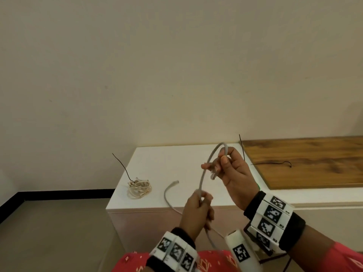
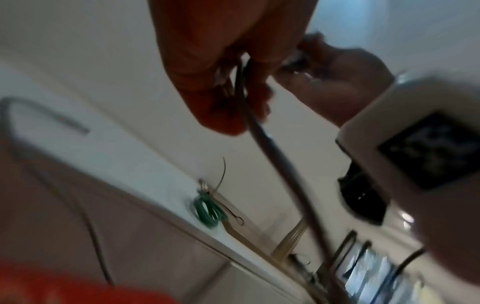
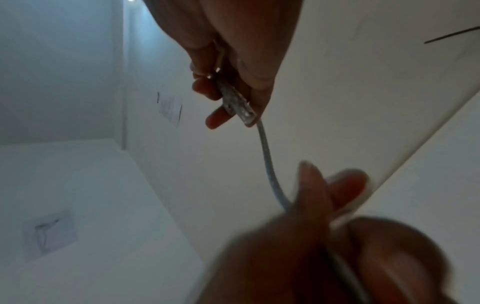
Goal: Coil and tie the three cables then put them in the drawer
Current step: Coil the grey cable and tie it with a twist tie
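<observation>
Nearest, the left hand [image 1: 198, 210] pinched the grey cable [image 1: 204, 171] below the right hand [image 1: 233, 173], whose grip clamped its plug end; slack trailed down-left.

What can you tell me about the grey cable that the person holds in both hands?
The grey cable is thin, round and flexible, plastic-coated by its look. The right hand pinches it near a clear plug, bending it into an arch. The left hand grips it lower down. Its other end curls on the white cabinet top. It is not yet coiled.
</observation>
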The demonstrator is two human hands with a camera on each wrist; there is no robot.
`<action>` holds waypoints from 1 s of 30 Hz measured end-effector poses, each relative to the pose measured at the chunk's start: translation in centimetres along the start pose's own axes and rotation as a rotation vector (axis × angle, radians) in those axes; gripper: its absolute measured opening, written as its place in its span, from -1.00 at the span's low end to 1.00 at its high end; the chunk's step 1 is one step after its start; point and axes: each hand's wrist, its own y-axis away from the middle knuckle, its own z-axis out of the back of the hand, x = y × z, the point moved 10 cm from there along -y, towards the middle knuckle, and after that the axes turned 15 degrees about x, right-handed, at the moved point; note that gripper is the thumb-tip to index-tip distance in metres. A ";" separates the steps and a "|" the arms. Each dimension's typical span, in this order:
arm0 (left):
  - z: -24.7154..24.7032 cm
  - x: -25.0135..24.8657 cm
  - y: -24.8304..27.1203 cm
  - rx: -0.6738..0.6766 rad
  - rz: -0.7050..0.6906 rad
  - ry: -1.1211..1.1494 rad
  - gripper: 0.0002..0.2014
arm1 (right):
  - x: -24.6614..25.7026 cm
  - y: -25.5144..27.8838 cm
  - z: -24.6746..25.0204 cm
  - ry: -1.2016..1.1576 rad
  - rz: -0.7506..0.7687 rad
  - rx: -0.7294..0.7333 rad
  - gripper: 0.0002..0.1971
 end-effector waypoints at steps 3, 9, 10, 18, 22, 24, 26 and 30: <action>-1.3 1.7 1.6 0.061 0.044 0.355 -0.84 | 1.4 -0.4 1.2 -0.084 0.046 -0.035 -0.48; -1.3 -2.4 1.9 -0.035 -0.187 -0.452 -0.78 | 1.5 -0.3 0.1 0.095 0.026 0.030 -0.71; -1.4 -3.3 1.9 -0.040 -0.217 -0.568 -0.77 | 1.5 -0.3 -0.3 0.214 0.011 0.053 -0.84; -0.2 -6.9 2.9 -0.130 -0.331 -1.195 -0.76 | -1.8 0.6 -1.8 0.897 -0.261 0.305 -0.77; 1.7 -8.7 4.2 -0.337 -0.427 -1.345 -0.48 | -3.8 1.1 -2.1 1.052 -0.466 0.414 -0.82; 2.4 -9.1 4.5 -0.315 -0.446 -1.280 -0.54 | -4.7 1.7 -2.8 1.079 -0.546 0.511 -0.83; 2.5 -9.0 4.3 -0.217 -0.472 -1.210 -0.71 | -4.9 2.0 -3.7 1.082 -0.556 0.601 -0.75; 4.6 -7.6 4.0 -0.146 -0.432 -1.086 -0.66 | -5.0 2.1 -3.4 0.892 -0.642 0.602 -0.65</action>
